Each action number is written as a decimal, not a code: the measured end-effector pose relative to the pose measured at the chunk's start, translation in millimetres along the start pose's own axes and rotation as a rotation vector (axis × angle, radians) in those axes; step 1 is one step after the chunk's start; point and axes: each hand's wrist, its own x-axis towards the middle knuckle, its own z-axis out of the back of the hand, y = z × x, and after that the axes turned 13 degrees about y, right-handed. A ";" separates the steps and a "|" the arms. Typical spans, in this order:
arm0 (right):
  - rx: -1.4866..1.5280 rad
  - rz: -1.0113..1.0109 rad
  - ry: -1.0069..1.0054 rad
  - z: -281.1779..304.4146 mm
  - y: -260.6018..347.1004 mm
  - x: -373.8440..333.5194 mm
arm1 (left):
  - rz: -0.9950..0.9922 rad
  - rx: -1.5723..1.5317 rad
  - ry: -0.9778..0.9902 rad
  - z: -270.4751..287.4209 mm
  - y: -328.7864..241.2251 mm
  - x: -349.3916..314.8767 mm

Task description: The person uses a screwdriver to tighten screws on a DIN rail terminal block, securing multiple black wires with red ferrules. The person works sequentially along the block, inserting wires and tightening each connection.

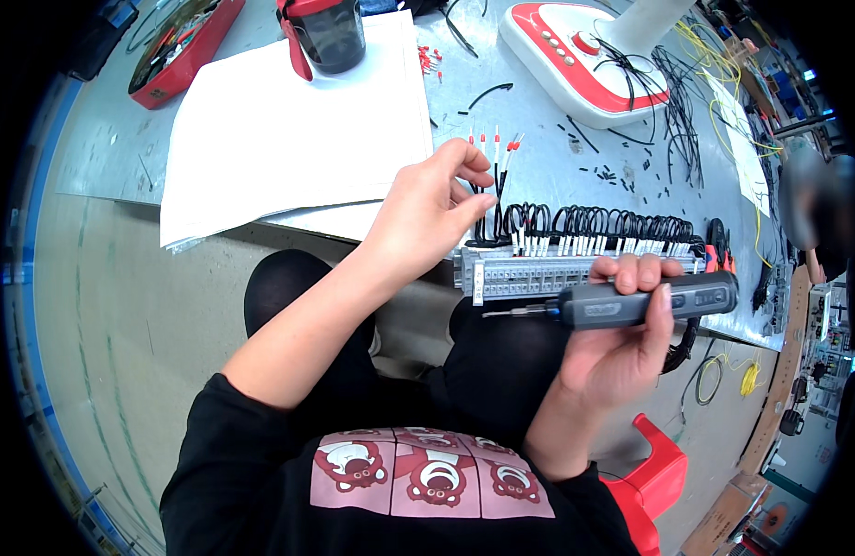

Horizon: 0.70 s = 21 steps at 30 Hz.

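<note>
My right hand (pixel 622 343) is wrapped round a dark grey electric screwdriver (pixel 650 300), its thin bit pointing left. Just beyond it lies a grey terminal block strip (pixel 548 276) with a row of looped black wires (pixel 613 222) and white marker sleeves along its far side. At the strip's left end, several black wires with red ferrules (pixel 498 139) stand upright. My left hand (pixel 437 204) is beside these wires, its fingers curled and the thumb tip a little apart from the index finger. A wire passes near the fingertips; no firm grip shows.
White sheets (pixel 297 139) cover the table's left part, with a dark cup (pixel 330 37) on them. Farther left is a red tray (pixel 182 46). A white-and-red fan base (pixel 585 65), wire scraps and red-handled pliers (pixel 717 246) lie rightward. A red stool (pixel 654 477) stands below.
</note>
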 end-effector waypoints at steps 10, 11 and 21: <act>-0.018 -0.004 -0.024 4.4 -27.8 -4.8 | -0.012 0.159 -0.074 -13.2 4.3 15.0; -0.017 -0.006 -0.026 5.3 -28.4 -5.0 | -0.018 0.160 -0.084 -15.6 3.8 15.5; -0.052 0.019 -0.026 10.3 -26.7 -4.4 | -0.112 -0.063 -0.252 -23.6 17.2 8.8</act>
